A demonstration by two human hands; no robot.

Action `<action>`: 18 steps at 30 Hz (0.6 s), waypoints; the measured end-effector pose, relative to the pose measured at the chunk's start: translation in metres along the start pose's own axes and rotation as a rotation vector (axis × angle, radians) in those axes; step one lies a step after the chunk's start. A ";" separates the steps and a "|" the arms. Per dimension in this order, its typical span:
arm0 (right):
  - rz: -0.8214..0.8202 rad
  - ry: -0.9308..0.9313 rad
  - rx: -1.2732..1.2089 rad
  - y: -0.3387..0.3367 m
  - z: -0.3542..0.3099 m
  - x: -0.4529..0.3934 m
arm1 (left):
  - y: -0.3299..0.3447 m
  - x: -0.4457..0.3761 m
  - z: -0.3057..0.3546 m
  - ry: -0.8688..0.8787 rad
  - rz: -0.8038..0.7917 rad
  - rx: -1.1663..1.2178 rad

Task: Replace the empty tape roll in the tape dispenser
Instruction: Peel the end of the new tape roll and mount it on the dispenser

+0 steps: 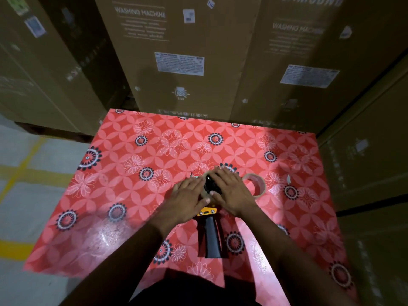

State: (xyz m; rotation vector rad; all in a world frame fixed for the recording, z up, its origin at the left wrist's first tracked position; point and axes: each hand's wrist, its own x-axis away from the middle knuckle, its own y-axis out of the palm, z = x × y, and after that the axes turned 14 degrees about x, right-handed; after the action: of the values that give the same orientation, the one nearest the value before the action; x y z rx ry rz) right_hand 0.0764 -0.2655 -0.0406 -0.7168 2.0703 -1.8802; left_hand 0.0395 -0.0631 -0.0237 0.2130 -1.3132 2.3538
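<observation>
Tape roll (204, 191) under fingers (196, 184) (both hands)

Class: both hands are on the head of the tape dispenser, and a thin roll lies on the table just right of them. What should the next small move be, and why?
Probably press the roll under the palms fully onto the black hub. The left hand and right hand cover the tape dispenser head, and a thin, near-empty ring already lies aside, suggesting the old core is out. Seating itself is hidden.

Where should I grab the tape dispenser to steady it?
Take the black handle of the tape dispenser from the near side. It points toward the person, lies bare on the table, and both the left hand and right hand crowd the roll end.
</observation>
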 end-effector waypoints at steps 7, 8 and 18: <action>-0.065 0.042 0.150 0.011 -0.017 0.004 | 0.000 -0.001 -0.002 -0.021 -0.053 -0.015; -0.078 0.056 0.182 0.008 -0.019 0.003 | 0.000 -0.002 -0.002 -0.029 -0.059 0.034; -0.158 0.156 0.269 -0.003 -0.029 0.007 | -0.001 0.024 -0.037 -0.059 0.310 0.801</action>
State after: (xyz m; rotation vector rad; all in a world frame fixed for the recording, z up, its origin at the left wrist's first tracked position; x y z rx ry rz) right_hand 0.0570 -0.2446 -0.0329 -0.7031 1.8385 -2.3134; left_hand 0.0211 -0.0248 -0.0351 0.3314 -0.3665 3.0498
